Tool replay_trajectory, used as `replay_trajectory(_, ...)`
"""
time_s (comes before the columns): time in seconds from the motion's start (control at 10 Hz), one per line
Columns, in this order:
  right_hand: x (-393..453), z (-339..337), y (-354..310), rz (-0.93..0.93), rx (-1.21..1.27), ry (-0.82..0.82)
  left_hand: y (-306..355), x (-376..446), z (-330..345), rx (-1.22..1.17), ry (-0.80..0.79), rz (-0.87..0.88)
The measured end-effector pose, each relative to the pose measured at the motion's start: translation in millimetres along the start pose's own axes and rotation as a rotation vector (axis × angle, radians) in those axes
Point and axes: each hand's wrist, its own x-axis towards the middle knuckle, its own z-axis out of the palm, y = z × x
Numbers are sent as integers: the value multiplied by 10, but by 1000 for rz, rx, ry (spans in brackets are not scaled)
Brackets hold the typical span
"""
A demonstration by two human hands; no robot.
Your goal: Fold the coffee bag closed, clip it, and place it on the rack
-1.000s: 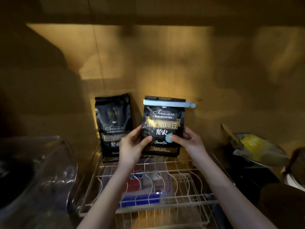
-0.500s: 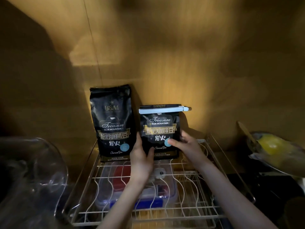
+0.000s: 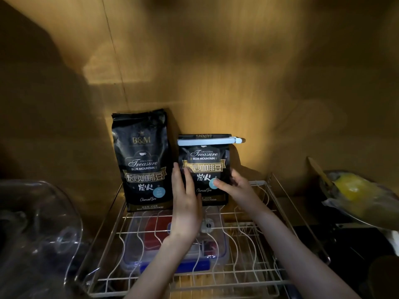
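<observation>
The black coffee bag (image 3: 204, 160) stands upright at the back of the white wire rack (image 3: 269, 214), its top folded over and held by a pale blue clip (image 3: 207, 141). A taller, unclipped black coffee bag (image 3: 141, 160) stands just to its left against the wooden wall. My left hand (image 3: 185, 210) is flat with its fingers straight, lying along the clipped bag's left edge. My right hand (image 3: 237, 188) has its thumb on the bag's front, over the blue dot, and its fingers at the bag's right edge.
A clear plastic box (image 3: 133, 244) with red and blue contents lies under the rack wires. A large clear glass vessel (image 3: 43, 223) sits at the left. At the right is a dish with something yellow under plastic wrap (image 3: 356, 190). A wooden wall closes off the back.
The clipped bag went down from mid-air onto the back of the rack beside the other bag. My left hand's grip has loosened to a flat hand at the bag's edge.
</observation>
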Motion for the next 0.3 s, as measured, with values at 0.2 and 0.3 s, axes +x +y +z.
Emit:
replay_trajectory(0.2,-72,-40,-249,74,-128,92,121,58,-219,-62,-61,35)
replay_trajectory(0.3,-208,-113,-667,-20,-182,258,270,278,-547,-139,-46,-30)
